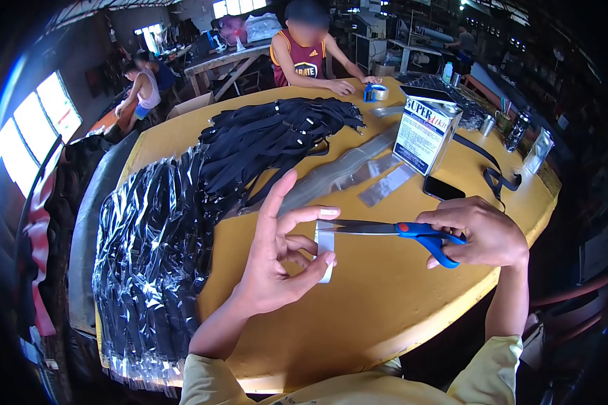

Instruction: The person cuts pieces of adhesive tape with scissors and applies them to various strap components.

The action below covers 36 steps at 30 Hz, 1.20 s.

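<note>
My left hand [270, 260] pinches a short white strip [325, 253] between thumb and fingers, its index finger raised. The strip hangs upright over the table. My right hand [483, 233] has its fingers through the blue handles of a pair of scissors [419, 232]. The blades point left, nearly level, and their tips overlap the top of the white strip near my left fingertips.
On the yellow table [358, 324] lie black straps [270, 138], plastic-wrapped straps [152, 270] and clear plastic strips [388, 183]. A "SUPER" tin [425, 135] stands behind a phone [443, 188]. Across the table, a person [307, 54] sits near a tape dispenser [374, 92].
</note>
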{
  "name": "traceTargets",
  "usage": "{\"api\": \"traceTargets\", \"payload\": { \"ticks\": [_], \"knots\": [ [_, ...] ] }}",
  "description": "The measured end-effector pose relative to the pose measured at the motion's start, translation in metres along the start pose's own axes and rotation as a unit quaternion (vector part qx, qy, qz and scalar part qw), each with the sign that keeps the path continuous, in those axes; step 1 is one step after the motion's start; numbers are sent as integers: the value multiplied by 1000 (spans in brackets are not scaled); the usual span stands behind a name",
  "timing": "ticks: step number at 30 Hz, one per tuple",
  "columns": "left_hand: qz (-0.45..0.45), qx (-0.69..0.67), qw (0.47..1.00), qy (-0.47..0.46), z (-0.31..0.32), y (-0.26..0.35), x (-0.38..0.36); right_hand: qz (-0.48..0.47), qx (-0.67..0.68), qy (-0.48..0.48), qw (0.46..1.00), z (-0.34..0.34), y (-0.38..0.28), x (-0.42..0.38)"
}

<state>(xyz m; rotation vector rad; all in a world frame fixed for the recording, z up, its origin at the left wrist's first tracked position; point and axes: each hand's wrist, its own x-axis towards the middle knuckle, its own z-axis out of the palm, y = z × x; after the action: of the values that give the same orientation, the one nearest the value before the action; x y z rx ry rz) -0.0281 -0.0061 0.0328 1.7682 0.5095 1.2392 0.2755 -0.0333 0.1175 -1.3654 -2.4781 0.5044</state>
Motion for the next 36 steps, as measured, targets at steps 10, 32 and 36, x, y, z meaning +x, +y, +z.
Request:
{"api": "traceTargets", "payload": {
  "ticks": [10, 32, 36],
  "knots": [
    [1, -2, 1000, 0, 1, 0, 0, -8, 22, 2, 1000, -1, -1, 2],
    [50, 26, 998, 20, -8, 5, 3, 88, 314, 36, 945, 95, 50, 15],
    [63, 34, 997, 22, -8, 5, 0, 61, -59, 82, 993, 153, 69, 12]
  ]
}}
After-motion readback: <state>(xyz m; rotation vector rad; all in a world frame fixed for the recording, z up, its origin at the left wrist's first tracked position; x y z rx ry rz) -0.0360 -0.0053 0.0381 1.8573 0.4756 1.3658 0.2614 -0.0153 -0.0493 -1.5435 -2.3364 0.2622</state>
